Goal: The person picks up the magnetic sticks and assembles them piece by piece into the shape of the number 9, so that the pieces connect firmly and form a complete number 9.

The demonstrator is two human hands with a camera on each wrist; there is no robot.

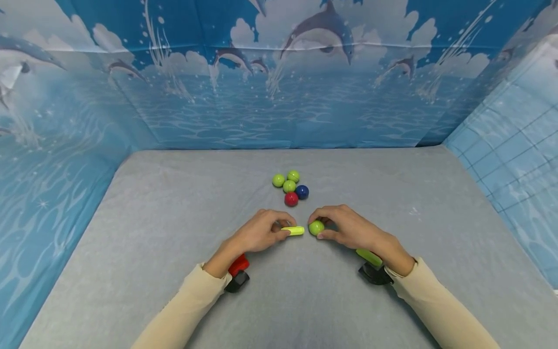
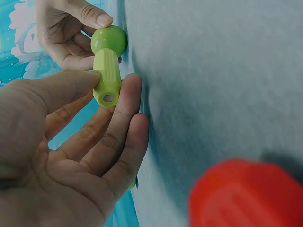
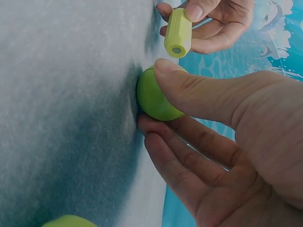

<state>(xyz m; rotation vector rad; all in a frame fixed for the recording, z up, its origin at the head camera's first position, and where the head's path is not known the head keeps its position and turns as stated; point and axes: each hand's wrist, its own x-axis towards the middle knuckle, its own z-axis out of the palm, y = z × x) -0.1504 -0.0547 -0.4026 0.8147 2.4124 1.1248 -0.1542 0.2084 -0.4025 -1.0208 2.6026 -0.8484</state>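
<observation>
My left hand (image 1: 266, 230) pinches a yellow-green ribbed magnetic rod (image 1: 296, 230) between thumb and fingers. The rod lies level, and a small grey metal piece shows in its end in both wrist views. Just to its right, my right hand (image 1: 348, 227) holds a green ball (image 1: 316, 228) between thumb and fingers, low at the cloth. A narrow gap separates rod and ball in the head view. In the right wrist view, the right thumb covers part of the ball (image 3: 158, 97), and the rod (image 3: 178, 34) is beyond it.
Past the hands sit several green balls (image 1: 289, 186), a red ball (image 1: 291, 198) and a blue ball (image 1: 302, 192). By the left wrist is a red ribbed piece (image 1: 239, 264); a green piece (image 1: 369, 257) lies by the right. Grey cloth (image 1: 196, 184) covers the table; dolphin-printed curtains (image 1: 261, 111) surround it.
</observation>
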